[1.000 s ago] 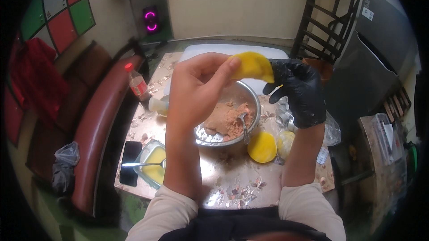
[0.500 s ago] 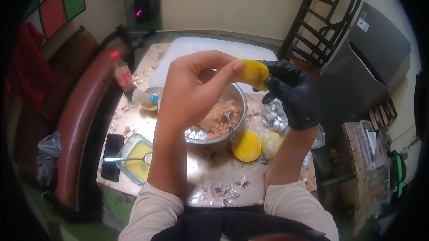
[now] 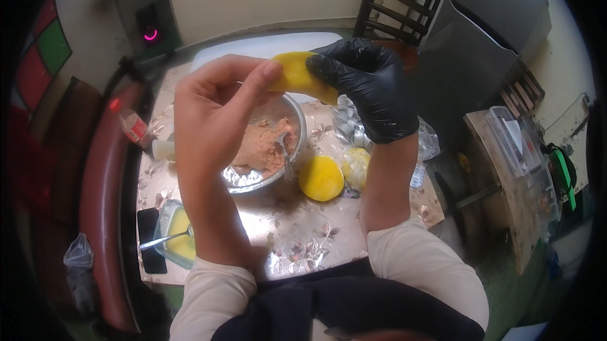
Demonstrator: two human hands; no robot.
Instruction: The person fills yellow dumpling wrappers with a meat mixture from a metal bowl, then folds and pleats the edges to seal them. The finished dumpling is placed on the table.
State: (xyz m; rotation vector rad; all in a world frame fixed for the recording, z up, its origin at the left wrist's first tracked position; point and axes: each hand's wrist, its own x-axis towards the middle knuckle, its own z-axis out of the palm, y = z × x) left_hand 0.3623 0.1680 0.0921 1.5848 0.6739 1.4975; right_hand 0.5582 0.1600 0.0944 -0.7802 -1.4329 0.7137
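A thin yellow dumpling wrapper is held up above the metal bowl, folded or bent between both hands. My bare left hand pinches its left edge between thumb and fingers. On its right side, my black-gloved right hand grips the wrapper with thumb and fingertips. Below the hands stands the metal bowl of pinkish ground-meat filling, with a spoon leaning in it. A stack of round yellow wrappers lies right of the bowl. Whether filling sits inside the held wrapper is hidden.
A glass dish of yellow liquid with a spoon stands at the near left, beside a dark phone. A red-capped bottle is at the left. More wrappers in plastic and small metal cups lie on the right.
Both hands, still pinching the wrapper, appear further left and slightly higher in the view. The whole scene has shifted as the view turned. My right fingers now lie further across the wrapper.
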